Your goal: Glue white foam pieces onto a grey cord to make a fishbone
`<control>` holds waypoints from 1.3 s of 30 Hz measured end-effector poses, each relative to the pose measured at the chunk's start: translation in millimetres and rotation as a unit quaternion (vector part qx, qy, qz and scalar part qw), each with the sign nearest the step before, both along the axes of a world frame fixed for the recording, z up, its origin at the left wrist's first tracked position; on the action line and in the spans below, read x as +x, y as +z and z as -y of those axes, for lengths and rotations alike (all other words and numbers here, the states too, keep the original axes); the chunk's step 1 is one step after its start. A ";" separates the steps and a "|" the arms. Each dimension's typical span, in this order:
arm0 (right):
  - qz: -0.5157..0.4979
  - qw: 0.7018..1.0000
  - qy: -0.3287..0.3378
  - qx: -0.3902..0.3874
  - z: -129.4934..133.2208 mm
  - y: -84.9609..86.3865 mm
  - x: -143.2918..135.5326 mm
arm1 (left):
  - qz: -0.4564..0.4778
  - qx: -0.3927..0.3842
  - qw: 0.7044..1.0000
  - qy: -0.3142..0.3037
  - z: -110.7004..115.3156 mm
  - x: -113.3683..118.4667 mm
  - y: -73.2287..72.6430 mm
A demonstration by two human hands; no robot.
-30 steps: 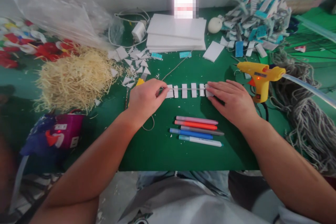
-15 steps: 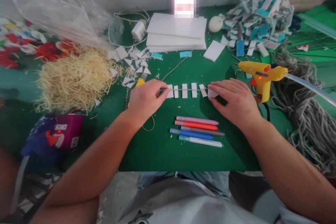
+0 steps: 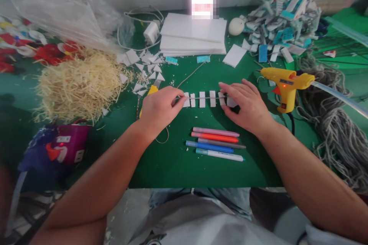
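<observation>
A thin grey cord (image 3: 196, 69) runs from the back down to my left hand (image 3: 162, 107), which pinches it between thumb and fingertips. From there the cord stretches right, across a row of small white pieces (image 3: 202, 99) lying on the green table. My right hand (image 3: 244, 103) is at the right end of the row, fingers apart, its fingertips around a tilted white piece (image 3: 221, 98). Another white piece (image 3: 231, 102) lies partly under that hand. Several markers (image 3: 216, 138) lie side by side in front of the row.
A yellow glue gun (image 3: 287, 84) stands right of my right hand, beside grey yarn (image 3: 333, 122). Straw (image 3: 80, 84) and a purple box (image 3: 73, 141) are at left. White sheets (image 3: 192, 34) and a pile of blue and white scraps (image 3: 284, 23) sit behind.
My right hand has shifted left along the row, from the end piece to the tilted piece, and its fingers are more spread. My left hand stays on the cord.
</observation>
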State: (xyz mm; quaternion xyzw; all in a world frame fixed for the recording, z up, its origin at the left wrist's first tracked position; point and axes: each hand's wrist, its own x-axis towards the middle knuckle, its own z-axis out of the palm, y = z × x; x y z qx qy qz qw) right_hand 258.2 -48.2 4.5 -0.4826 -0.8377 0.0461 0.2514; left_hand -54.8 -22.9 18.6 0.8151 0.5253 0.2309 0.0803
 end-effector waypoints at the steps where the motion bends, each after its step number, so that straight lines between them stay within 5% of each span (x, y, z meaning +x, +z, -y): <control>1: -0.003 1.000 0.000 0.002 -0.1 -0.1 -0.6 | 0.002 0.004 1.000 -0.006 -0.2 0.1 -0.1; 14: -0.046 0.991 -0.107 0.059 -4.1 -3.6 -1.3 | -0.012 0.035 0.999 -0.016 0.0 0.8 -0.6; 39: -0.055 0.992 -0.093 0.061 -4.4 -3.7 8.7 | -0.021 0.015 0.999 -0.019 -1.3 -0.2 -0.5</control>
